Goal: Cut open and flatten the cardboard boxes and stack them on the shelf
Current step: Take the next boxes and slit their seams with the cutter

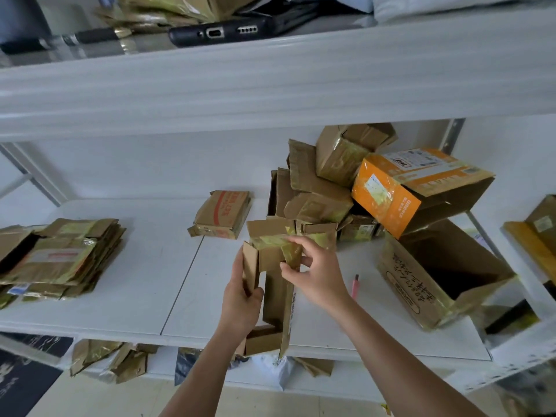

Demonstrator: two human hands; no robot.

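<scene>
Both forearms reached up from the bottom of the view, bare to the elbow, toward a small brown cardboard box (275,284) held above the front edge of the white shelf (144,284). The left hand (240,299) gripped the box's left wall, thumb curled over a raised flap. The right hand (316,272) pinched a strip of yellowish packing tape (290,251) at the box's top, fingers bent around it.

The step in hand looked like stripping tape and opening the seams of this one box, which was partly unfolded but not yet flat. The next move would likely call for a steady pull on the tape while the left hand braced the wall, then pressing the panels together.

The box was thin corrugated board, creased and soft at the corners; the tape was glossy and wrinkled. A pink utility knife (355,285) lay on the shelf just right of the right wrist. A pile of flattened boxes (60,257) sat at the far left, and one small flattened box (221,213) lay behind the hands. To the right stood a heap of uncut boxes (316,188), an orange printed box (412,188) tilted on it, and a large open box (436,275) on its side with handwriting. A black phone (222,33) rested on the upper shelf.
</scene>
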